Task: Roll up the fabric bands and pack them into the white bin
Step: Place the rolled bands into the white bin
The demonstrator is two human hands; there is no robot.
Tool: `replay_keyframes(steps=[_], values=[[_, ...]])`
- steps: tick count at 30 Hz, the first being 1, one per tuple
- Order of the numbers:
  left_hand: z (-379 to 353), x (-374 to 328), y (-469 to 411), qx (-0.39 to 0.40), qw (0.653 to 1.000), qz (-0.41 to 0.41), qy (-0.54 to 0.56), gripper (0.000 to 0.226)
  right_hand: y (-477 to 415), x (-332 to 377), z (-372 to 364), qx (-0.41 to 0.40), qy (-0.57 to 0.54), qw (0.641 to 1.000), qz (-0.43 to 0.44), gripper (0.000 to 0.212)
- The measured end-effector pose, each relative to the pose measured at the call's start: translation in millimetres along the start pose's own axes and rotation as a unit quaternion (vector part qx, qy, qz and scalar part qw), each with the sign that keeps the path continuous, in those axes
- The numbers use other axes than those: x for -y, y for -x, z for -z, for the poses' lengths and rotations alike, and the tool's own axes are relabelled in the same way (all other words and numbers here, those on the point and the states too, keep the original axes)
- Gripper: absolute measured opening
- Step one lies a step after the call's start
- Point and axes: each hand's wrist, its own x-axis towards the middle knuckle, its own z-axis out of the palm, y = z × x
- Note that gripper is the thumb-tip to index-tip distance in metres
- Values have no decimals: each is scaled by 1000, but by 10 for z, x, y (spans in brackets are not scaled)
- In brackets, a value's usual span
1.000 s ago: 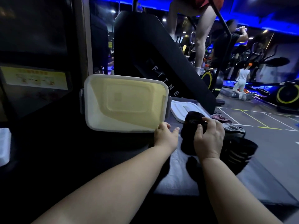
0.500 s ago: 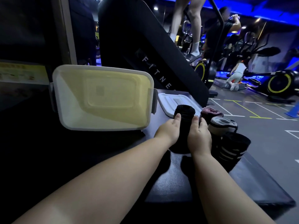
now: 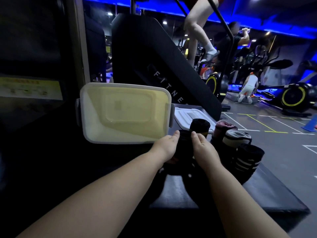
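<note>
Left hand (image 3: 164, 145): laid flat against the left side of the black roll (image 3: 184, 143); visible fingers straight; lower fingers hidden
Right hand (image 3: 204, 148): laid flat against the right side of the same roll; visible fingers straight; the two hands carry it between them
Black roll: upright fabric band; just in front of the white bin's near right corner; outside the bin
White bin (image 3: 120, 85): open; pale yellow inside; no band seen inside; left of the hands
Lid (image 3: 187, 115): white; flat on the surface just right of the bin
Second black roll (image 3: 199, 125): upright, behind the hands, at the lid's near edge
Maroon roll (image 3: 223, 127): right of the second black roll
Cream roll (image 3: 237, 136): beside the maroon roll, nearer the camera
Striped black roll (image 3: 247, 160): white stripes; nearest roll on the right
Black mat (image 3: 257, 194): bears the rolls
Climbing machine (image 3: 163, 74): black; behind the bin
</note>
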Motion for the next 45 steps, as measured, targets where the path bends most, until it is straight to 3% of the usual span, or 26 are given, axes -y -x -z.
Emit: replay_keyframes(steps=[7, 11, 15, 20, 25, 32, 45], values=[[538, 239, 165, -76, 997, -18, -10, 51, 106, 415, -348, 61, 7, 997, 45, 42], [835, 368, 187, -112, 993, -37, 5, 45, 131, 670, -589, 67, 15, 992, 105, 18], [1047, 489, 85, -117, 991, -68, 16, 35, 55, 805, -797, 100, 21, 984, 149, 43], [1176, 701, -126, -57, 996, -51, -45, 37, -128, 810, -872, 133, 57, 979, 141, 49], [1162, 761, -279, -65, 995, -51, -54, 34, -297, 850, -937, 107, 81, 979, 152, 37], [1195, 673, -503, -56, 994, -6, -90, 39, -422, 888, -1117, 81, 46, 990, 107, 38], [1146, 724, -898, -79, 992, -41, -91, 32, -733, 944, -1280, 68, 105, 989, 83, 38]])
